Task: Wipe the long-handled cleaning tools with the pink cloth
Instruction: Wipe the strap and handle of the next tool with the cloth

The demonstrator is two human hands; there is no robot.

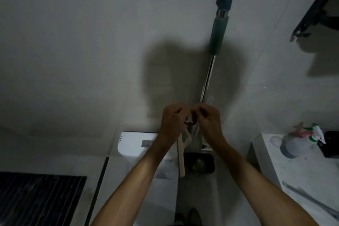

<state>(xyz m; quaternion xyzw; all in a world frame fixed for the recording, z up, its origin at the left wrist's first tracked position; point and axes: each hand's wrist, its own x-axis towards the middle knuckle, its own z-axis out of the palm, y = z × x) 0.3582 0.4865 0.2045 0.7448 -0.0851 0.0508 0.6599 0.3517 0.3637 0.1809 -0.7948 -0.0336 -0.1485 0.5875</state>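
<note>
Long-handled tool, metal [208, 79]: chrome pole w/ teal grip sleeve [218, 35] and teal clamp above it; long axis near vertical, tilted slightly so top leans right; upper end runs out of frame at top, lower end passes behind the right hand. Stands close against the grey wall [82, 42].
Long-handled tool, pale [182, 158]: beige flat handle, long axis near vertical; free end points down toward the floor, top end sits in the left hand.
Left hand [173, 121]: raised at wall, fingers curled round top of the pale handle; a small dark part shows between the two hands, kind can't be told.
Right hand [209, 117]: just beside the left, fingertips bunched together in a pinch at the same spot; what they pinch is too dim to tell.
Pink cloth [300, 130]: lies on the counter [293, 170] at right, well apart from both hands, beside a spray bottle [315, 133] w/ green-white head.
Toilet cistern [132, 143]: white, below the hands, flush button on top.
Bin [200, 162]: dark, btwn cistern and counter, directly under the hands.
Floor grate [40, 198]: dark slats, lower left.
Shelf bracket [315, 5]: black, upper right on wall.
</note>
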